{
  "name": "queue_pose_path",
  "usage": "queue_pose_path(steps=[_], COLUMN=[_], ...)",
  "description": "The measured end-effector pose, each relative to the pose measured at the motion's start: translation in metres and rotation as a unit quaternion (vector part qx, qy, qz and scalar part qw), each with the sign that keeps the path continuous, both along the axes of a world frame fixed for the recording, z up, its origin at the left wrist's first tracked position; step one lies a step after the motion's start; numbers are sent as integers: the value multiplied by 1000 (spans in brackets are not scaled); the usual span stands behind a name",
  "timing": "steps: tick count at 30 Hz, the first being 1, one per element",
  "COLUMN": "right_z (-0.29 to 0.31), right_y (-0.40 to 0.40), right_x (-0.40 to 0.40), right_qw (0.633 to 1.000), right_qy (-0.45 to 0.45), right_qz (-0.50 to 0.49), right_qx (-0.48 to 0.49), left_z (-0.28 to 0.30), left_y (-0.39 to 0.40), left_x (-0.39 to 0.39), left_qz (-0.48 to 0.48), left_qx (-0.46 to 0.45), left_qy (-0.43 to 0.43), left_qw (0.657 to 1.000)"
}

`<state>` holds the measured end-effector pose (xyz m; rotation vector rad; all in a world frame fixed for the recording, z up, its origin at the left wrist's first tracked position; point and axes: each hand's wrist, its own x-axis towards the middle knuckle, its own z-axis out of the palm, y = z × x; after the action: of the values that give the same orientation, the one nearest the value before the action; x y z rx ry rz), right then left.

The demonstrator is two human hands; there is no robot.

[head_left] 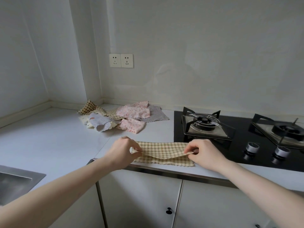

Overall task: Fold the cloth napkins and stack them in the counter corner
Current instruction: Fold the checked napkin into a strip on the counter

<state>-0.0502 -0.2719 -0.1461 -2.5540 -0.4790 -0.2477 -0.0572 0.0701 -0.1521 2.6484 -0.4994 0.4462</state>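
Left hand [122, 149] and right hand [203, 153] fingers pinch opposite ends of the checked napkin [162, 153] at the counter [49, 137] front edge. Unfolded napkins [125, 116] lie near the back corner.

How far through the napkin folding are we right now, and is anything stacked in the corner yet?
Early on. Done: no folded stack shows anywhere; the counter corner is bare. In hand: the left hand and right hand each pinch an end of the checked napkin at the counter's front edge, its top layer lifted mid-fold. Left: the pile of loose napkins, pink, grey and checked, lies unfolded near the back wall.
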Motion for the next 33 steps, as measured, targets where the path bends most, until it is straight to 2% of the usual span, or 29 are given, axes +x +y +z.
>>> queue_pose_path(steps=[6, 10, 14, 16, 18, 22, 24, 26, 29, 33], right_z=[-10, -14, -14, -11, -7, -10, -9, -6, -2, 9], right_y=[-4, -8, -5, -1, 4, 9, 12, 14, 17, 18], right_x=[-13, -18, -16, -8, 1, 15, 17, 21, 29, 35], right_qw=[999, 997, 1000, 998, 996, 988, 981, 975, 972, 966], right_qy=[-6, 9, -9, -21, -10, 74, 91, 111, 150, 173], right_qz=[25, 35, 20, -13, -60, -136, -158, -174, -174, -176], right_qx=[-42, -68, 10, 60, 68, -6, -69, -88, -41, 80], left_z=[-4, 4, 19, 23, 17, -10, -23, -32, -34, -17], left_y=[-1, -2, -26, -47, -69, -100, -109, -112, -112, -90], left_x=[-7, -11, -15, -12, -6, 8, 12, 15, 18, 27], left_qz=[-1, 35, 68, 34, -14, -36, -31, -23, -26, 1], left_qx=[44, 81, 47, 23, 57, 125, 139, 155, 137, 45], left_qy=[9, 41, 20, 35, 77, 143, 153, 151, 156, 126], left_qw=[999, 995, 996, 999, 995, 981, 978, 976, 978, 991])
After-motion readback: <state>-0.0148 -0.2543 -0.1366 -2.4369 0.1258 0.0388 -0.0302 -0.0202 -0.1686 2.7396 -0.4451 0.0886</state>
